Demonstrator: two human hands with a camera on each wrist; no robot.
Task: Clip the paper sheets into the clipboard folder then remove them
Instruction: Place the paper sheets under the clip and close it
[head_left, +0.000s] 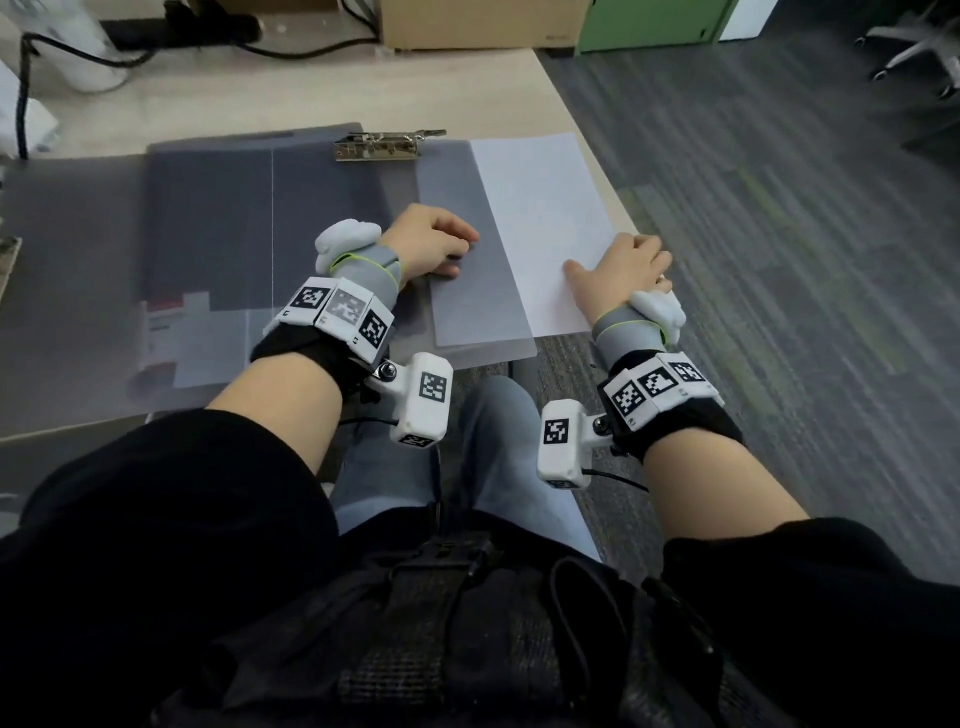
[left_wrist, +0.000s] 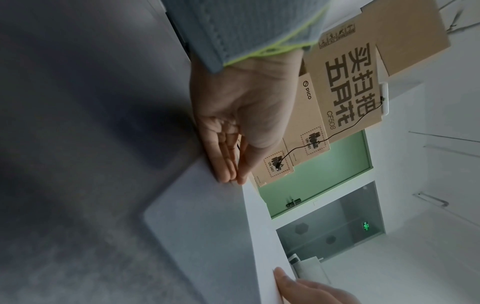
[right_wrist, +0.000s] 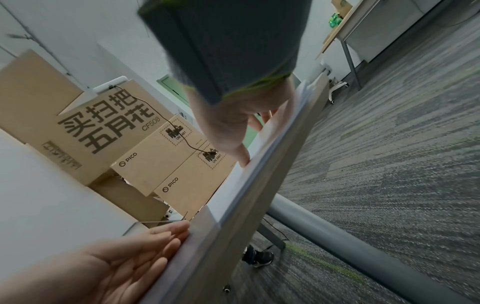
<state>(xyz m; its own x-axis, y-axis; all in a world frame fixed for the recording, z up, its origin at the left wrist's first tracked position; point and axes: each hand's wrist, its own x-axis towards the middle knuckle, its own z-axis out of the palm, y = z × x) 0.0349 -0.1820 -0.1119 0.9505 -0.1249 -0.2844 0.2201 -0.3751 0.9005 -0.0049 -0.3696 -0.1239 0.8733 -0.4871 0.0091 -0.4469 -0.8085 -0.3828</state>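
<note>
Left hand (head_left: 434, 240) laid flat, fingers straight, on folder cover (head_left: 462, 291). Paper sheets (head_left: 545, 228) pinched at edge by right hand (head_left: 626, 265).

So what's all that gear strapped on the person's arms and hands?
Both forearms come out of black sleeves pushed up. Each wrist has a black strap carrying a ring of white blocks printed with black square codes, plus a small white camera box with a thin black cable. Nearer the left hand and right hand sit grey knit cuffs edged in yellow-green, topped by lumpy white pieces.
</note>
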